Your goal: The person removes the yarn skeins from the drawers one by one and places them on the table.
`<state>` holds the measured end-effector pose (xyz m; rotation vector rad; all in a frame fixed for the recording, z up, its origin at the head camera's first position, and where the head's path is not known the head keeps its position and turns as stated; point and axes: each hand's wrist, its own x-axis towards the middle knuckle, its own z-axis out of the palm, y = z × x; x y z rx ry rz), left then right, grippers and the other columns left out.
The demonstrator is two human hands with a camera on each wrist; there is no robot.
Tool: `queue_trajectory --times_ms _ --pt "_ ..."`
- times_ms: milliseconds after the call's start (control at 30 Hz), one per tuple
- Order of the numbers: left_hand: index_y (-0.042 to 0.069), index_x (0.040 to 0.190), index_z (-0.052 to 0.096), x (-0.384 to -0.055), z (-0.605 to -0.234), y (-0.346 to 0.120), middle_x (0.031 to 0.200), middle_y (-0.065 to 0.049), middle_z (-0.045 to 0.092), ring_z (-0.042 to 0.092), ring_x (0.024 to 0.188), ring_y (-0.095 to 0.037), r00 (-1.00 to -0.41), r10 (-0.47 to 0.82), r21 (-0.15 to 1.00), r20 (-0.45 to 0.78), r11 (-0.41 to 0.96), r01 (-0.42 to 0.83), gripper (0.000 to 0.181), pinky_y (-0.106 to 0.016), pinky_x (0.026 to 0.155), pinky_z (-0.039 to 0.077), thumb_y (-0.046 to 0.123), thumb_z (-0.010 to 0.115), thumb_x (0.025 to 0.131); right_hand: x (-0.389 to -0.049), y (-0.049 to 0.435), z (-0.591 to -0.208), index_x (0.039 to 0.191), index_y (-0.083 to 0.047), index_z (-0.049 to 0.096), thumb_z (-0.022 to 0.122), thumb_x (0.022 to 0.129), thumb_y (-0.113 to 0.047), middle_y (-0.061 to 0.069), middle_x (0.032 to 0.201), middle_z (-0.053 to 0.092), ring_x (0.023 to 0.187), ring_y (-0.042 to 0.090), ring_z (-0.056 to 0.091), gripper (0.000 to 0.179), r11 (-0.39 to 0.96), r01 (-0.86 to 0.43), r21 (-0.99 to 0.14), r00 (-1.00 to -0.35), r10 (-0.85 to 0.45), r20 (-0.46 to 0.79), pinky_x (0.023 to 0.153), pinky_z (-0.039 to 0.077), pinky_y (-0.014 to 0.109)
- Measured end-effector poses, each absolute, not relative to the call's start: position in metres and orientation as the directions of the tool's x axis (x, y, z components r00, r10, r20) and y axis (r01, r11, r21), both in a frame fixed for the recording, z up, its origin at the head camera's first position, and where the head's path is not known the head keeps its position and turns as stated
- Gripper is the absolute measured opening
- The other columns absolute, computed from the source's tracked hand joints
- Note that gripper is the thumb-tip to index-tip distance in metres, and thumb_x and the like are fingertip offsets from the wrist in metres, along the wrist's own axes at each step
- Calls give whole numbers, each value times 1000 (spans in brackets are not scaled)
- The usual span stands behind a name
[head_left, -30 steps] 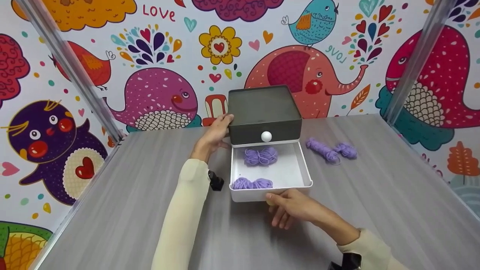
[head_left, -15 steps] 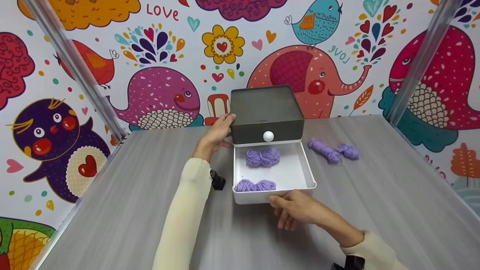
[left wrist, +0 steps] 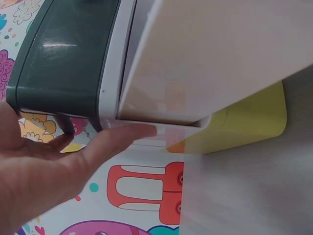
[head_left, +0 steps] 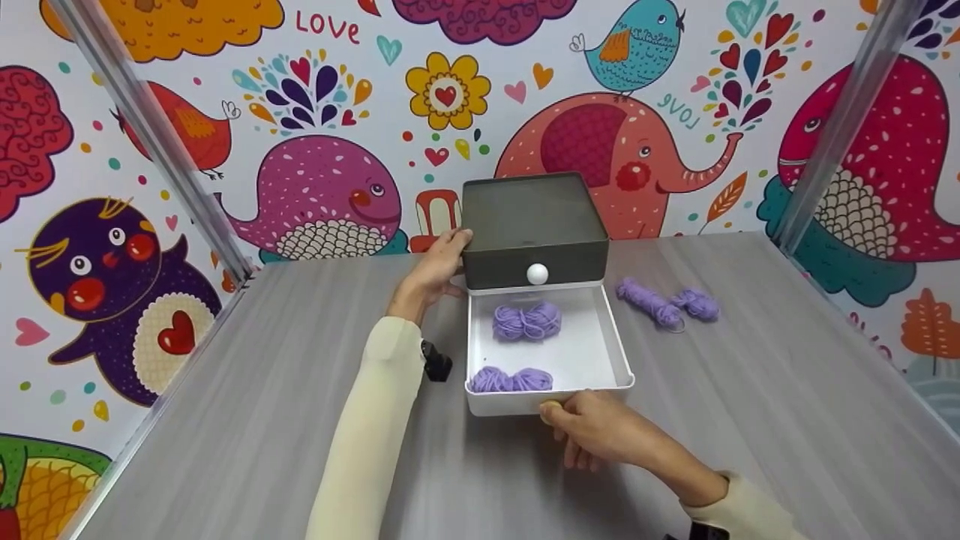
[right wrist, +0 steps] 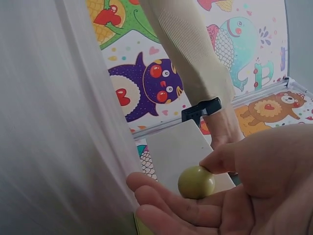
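Observation:
On the table stands a small stacked drawer box, its dark green top drawer (head_left: 532,214) bearing a white knob (head_left: 537,274). Beneath that, a white drawer (head_left: 589,352) is pulled well out. Two purple yarn bundles lie inside: one near the back (head_left: 526,321), one against the front wall (head_left: 511,380). My right hand (head_left: 604,427) pinches this drawer's round yellow-green knob (right wrist: 195,182) between thumb and fingers. With extended fingers and thumb, my left hand (head_left: 435,266) braces the box's left side. The left wrist view shows its thumb along the white tier; some fingertips are partly hidden.
Two more purple yarn bundles, a long one (head_left: 649,304) and a shorter one (head_left: 696,305), lie right of the box. A yellow tier (left wrist: 249,122) sits lowest in the stack. A patterned wall (head_left: 450,165) stands close behind, with metal posts (head_left: 847,127) at the corners.
The white drawer has slid slightly farther out towards me, carrying its two yarn bundles along. My right hand has moved back with the knob. The left hand keeps its place on the box.

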<state>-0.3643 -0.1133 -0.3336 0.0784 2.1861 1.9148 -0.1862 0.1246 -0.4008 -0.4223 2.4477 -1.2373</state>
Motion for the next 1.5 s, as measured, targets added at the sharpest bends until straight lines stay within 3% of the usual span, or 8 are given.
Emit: queue_trajectory --times_ms 833,1033,1200,1367,1500 --pt "15 159 19 -365 -334 -113 157 -21 34 32 146 -46 -969 198 983 -146 142 -119 63 -72 104 38 44 39 107 -185 127 -397 75 -2 65 57 100 -39 8 54 66 43 11 57 46 601 -126 -789 -895 -412 -170 45 53 44" --pt "15 158 21 -365 -334 -113 156 -20 36 33 146 -45 -968 202 983 -147 139 -121 61 -72 104 39 44 38 107 -179 127 -391 67 -5 67 57 101 -36 7 52 64 42 12 59 47 620 -164 -767 -900 -412 -141 42 50 33" --pt "15 157 22 -366 -334 -113 156 -20 36 33 146 -45 -968 203 983 -147 138 -120 60 -72 104 38 43 38 107 -173 129 -382 60 -14 65 59 99 -35 1 51 62 45 6 54 45 656 -289 -698 -899 -436 -37 45 44 26" --pt "14 158 21 -366 -335 -112 157 -20 33 31 147 -46 -969 200 984 -143 138 -117 60 -73 105 37 43 38 107 -176 132 -375 69 -16 69 64 97 -35 -3 57 64 51 3 51 35 610 -359 -706 -880 -474 38 48 40 21" --pt "13 158 20 -365 -335 -112 160 -21 29 29 147 -48 -970 197 983 -141 148 -113 61 -73 106 35 42 38 108 -180 131 -370 80 -13 72 67 95 -31 -1 65 69 58 2 57 25 547 -366 -753 -865 -499 59 51 43 20"
